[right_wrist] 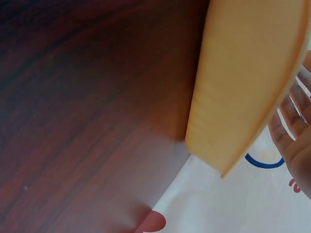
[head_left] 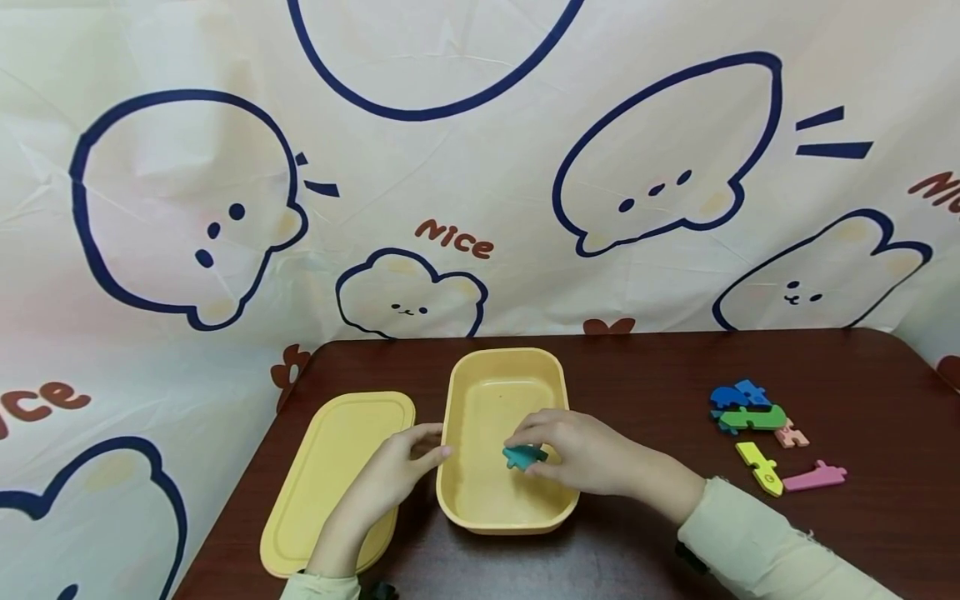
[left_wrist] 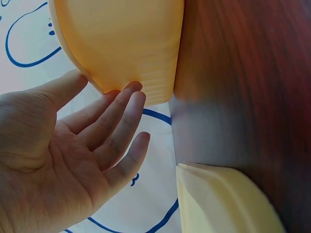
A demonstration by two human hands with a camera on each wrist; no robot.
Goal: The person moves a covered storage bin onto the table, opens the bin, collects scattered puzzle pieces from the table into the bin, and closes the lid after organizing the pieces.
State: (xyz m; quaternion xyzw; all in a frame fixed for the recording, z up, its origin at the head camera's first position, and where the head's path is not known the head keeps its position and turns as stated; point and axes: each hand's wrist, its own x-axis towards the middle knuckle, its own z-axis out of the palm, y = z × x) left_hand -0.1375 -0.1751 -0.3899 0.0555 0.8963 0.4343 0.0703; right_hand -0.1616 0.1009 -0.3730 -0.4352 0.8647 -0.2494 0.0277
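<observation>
In the head view my right hand [head_left: 592, 450] pinches a small teal puzzle piece [head_left: 523, 456] between thumb and fingers, over the inside of a yellow plastic box [head_left: 506, 518]. My left hand [head_left: 390, 471] is at the box's left side. In the left wrist view that hand [left_wrist: 73, 145] has its thumb over the rim of the box [left_wrist: 126, 43] and fingertips against the outer wall, the little finger standing off. The right wrist view shows the box's outside wall [right_wrist: 243, 87] and part of the left hand [right_wrist: 296, 121]; the right hand is out of that frame.
A yellow lid [head_left: 330, 467] lies left of the box, partly under the left forearm. Right on the dark wooden table [head_left: 637, 542] lie several puzzle pieces: blue [head_left: 729, 397], green [head_left: 752, 417], light pink [head_left: 791, 434], yellow [head_left: 761, 468] and pink [head_left: 816, 476]. A printed cloth [head_left: 525, 183] hangs behind.
</observation>
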